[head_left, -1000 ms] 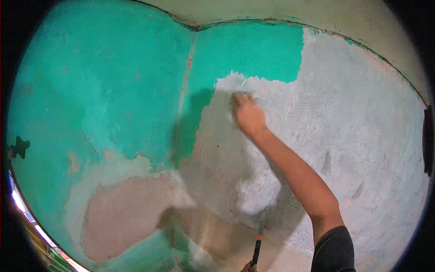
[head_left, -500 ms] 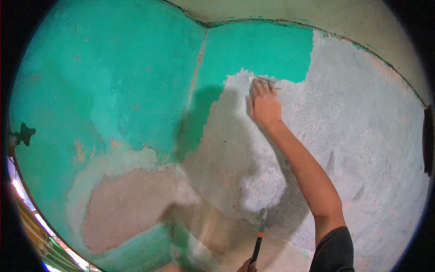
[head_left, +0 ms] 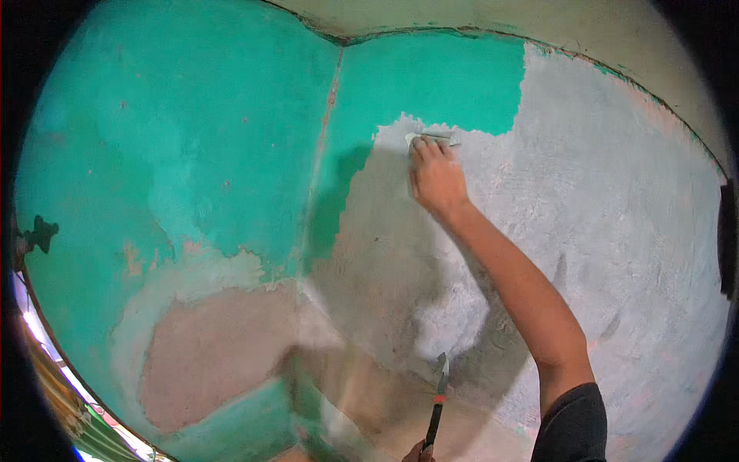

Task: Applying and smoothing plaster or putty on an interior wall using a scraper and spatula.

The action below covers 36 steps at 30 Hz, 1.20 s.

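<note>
My right hand (head_left: 439,175) is closed on a flat pale spreader (head_left: 442,140), pressed to the wall just under the jagged green paint edge. Part of the spreader is hidden by the fingers. Low in the picture, my left hand (head_left: 418,454) grips a putty knife (head_left: 437,408) with a black handle and an orange band. Its narrow blade points up, with pale paste at the tip. Most of the left hand lies outside the lower edge. The wall around the right hand has a rough grey-white coat (head_left: 508,223).
Green paint (head_left: 208,115) covers the left wall and a patch above my hand. A cracked corner seam (head_left: 331,100) runs down between walls. Lower left is a bare brownish patch (head_left: 215,346). The ceiling (head_left: 577,23) curves overhead; folded cloth (head_left: 58,385) shows at the left rim.
My right hand has slid slightly left and down along the wall with the spreader. The putty knife in my left hand has barely shifted.
</note>
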Each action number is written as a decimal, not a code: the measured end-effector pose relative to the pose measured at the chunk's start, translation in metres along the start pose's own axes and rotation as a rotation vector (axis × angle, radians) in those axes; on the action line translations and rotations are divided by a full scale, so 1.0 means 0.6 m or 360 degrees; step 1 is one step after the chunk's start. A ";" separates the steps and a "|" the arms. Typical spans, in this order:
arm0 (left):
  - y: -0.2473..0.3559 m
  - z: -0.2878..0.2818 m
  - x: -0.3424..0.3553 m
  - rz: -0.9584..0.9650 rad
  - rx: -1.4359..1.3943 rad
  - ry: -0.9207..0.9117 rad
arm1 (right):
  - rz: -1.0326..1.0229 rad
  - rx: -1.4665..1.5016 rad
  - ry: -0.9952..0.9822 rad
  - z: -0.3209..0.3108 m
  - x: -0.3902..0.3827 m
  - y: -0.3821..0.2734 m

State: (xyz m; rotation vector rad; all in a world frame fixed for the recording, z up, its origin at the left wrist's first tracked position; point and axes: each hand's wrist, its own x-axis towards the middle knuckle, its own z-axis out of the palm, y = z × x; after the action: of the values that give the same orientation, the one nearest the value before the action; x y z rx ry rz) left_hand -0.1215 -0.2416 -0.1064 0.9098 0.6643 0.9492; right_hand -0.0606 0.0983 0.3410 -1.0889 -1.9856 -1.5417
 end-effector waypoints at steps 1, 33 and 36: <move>0.001 0.000 0.001 -0.0001 0.0006 -0.0002 | 0.0037 -0.0026 0.0135 -0.001 0.001 0.003; 0.004 -0.017 -0.008 -0.0113 -0.0277 -0.0045 | 0.0280 0.0035 0.0324 -0.005 -0.005 -0.029; 0.006 -0.014 -0.002 -0.0154 -0.0585 -0.0285 | 0.0218 0.0018 0.0378 -0.003 -0.008 -0.025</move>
State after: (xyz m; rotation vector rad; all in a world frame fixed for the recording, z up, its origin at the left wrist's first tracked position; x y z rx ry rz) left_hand -0.1304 -0.2390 -0.1073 0.6208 0.3614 0.8561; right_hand -0.0695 0.0939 0.3289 -0.9659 -1.7235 -1.5096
